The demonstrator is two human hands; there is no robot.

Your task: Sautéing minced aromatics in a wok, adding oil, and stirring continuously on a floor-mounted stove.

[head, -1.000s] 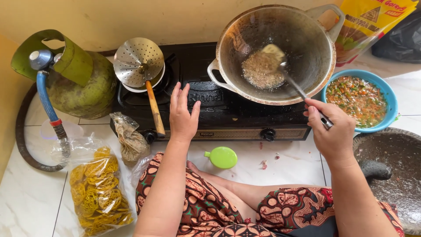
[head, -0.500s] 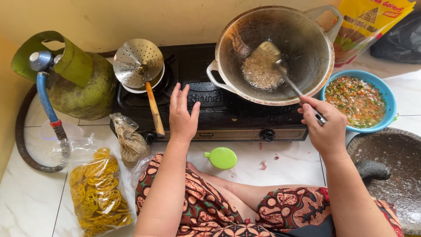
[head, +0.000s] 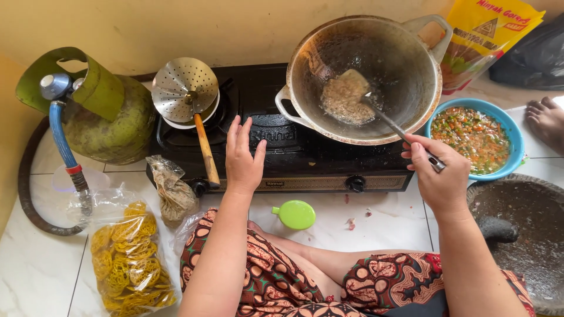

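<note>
Right now my right hand (head: 439,179) has its fingers closed around the handle of a metal spatula (head: 392,122), whose blade lies against a patch of frying batter (head: 346,98) at the bottom of the wok (head: 411,53). My left hand (head: 242,161) rests flat and open on the front of the black stove (head: 276,147), fingers spread, holding nothing.

The wok sits on the right burner, tilted a little toward me. On the left burner stands one perforated skimmer (head: 185,88) lying over a white bowl, its wooden handle running down past the stove's front edge just beside my left hand. One control knob (head: 355,184) shows on the stove front below the wok.

To the right of my spatula hand is one blue bowl (head: 508,132) filled with a chopped vegetable mix, nearly touching my knuckles. Below it lies one stone mortar (head: 529,235) with its pestle. Behind the bowl leans one yellow oil pouch (head: 490,35).

On the left stands one green gas cylinder (head: 108,126) with a blue hose (head: 61,141) curling onto the tiled floor (head: 35,276). Two plastic bags lie there: one of yellow crackers (head: 129,264), one small knotted bag (head: 171,191). One green lid (head: 296,214) sits between my knees and the stove. Another person's bare foot (head: 546,120) shows at the far right.
</note>
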